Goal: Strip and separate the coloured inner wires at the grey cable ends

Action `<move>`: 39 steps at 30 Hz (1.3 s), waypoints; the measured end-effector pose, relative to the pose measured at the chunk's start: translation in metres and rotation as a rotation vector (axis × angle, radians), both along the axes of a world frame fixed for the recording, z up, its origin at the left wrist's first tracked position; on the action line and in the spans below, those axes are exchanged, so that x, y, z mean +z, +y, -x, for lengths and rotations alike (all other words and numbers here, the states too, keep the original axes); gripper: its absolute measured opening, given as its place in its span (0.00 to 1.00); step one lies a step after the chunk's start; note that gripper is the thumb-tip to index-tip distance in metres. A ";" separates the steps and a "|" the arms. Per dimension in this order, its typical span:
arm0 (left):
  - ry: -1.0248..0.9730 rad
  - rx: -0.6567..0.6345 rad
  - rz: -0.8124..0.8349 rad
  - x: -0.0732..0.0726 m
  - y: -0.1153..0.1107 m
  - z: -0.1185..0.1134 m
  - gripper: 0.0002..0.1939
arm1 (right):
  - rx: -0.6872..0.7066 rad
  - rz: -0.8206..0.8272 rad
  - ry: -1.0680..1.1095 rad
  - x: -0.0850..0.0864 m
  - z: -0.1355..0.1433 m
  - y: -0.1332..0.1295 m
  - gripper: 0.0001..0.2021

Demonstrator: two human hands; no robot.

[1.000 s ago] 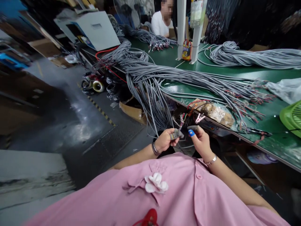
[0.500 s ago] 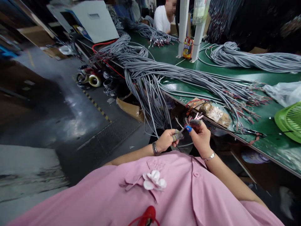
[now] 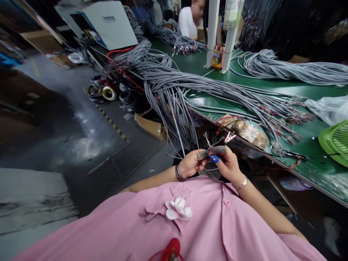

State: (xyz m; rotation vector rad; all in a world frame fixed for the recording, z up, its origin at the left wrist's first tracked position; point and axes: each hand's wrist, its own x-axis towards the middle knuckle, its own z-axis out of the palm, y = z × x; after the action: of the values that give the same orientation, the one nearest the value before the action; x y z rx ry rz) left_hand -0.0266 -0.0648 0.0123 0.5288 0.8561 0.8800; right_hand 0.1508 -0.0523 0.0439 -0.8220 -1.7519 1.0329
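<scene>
In front of my body, at the bench edge, both hands meet on the stripped end of a grey cable. My left hand point(image 3: 192, 162), with grey covers on some fingers, is closed around the cable. My right hand point(image 3: 227, 161) pinches at the same end, its thumb tipped in blue and a grey cover on the index finger. Thin coloured wires point(image 3: 219, 141), green and red among them, stick out beyond the fingers, and a pale frayed strand point(image 3: 207, 138) rises beside them. Just past my right fingers is a pink clip point(image 3: 230, 137). My fingers hide the held part of the cable.
Grey cable bundles point(image 3: 190, 80) lie over the green bench point(image 3: 312, 139) and hang off its edge. A taped block point(image 3: 247, 131), pliers point(image 3: 293, 154) and a green fan point(image 3: 335, 141) are on the right. A person in white point(image 3: 187, 22) sits behind the bench.
My hands have drawn closer together. My right hand has moved slightly left and down, its index finger now laid across the wires, which fan out above it.
</scene>
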 end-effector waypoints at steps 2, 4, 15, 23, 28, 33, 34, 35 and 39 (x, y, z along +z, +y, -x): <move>-0.080 0.030 0.053 0.004 0.005 0.005 0.13 | 0.110 -0.125 -0.132 0.004 -0.002 -0.001 0.08; -0.160 0.050 0.102 0.009 0.012 0.012 0.11 | 0.233 -0.213 -0.200 0.007 -0.002 -0.003 0.08; 0.207 0.165 -0.256 0.003 -0.001 0.009 0.16 | -0.183 0.118 -0.125 0.003 -0.003 0.000 0.21; 0.358 0.089 -0.341 0.008 -0.009 -0.002 0.21 | -0.169 0.003 -0.300 0.007 0.003 0.005 0.12; 0.287 0.227 -0.333 0.006 -0.009 -0.003 0.23 | -0.147 -0.327 -0.518 0.004 0.004 -0.001 0.10; 0.202 0.297 -0.295 0.005 -0.009 -0.004 0.21 | -0.060 -0.577 -0.661 0.007 0.005 -0.006 0.08; 0.180 0.287 -0.280 0.007 -0.009 -0.003 0.20 | -0.057 -0.591 -0.674 0.007 0.006 -0.006 0.08; 0.150 0.274 -0.259 0.008 -0.009 -0.002 0.19 | -0.054 -0.600 -0.685 0.007 0.006 -0.006 0.08; -0.015 0.197 -0.167 0.015 -0.009 0.004 0.15 | -0.041 -0.610 -0.716 0.003 0.005 -0.007 0.08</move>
State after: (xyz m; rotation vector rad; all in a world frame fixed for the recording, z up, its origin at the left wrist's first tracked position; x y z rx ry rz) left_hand -0.0302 -0.0741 0.0275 0.5885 0.8347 1.1412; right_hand 0.1457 -0.0589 0.0473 -0.8679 -2.4477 0.1092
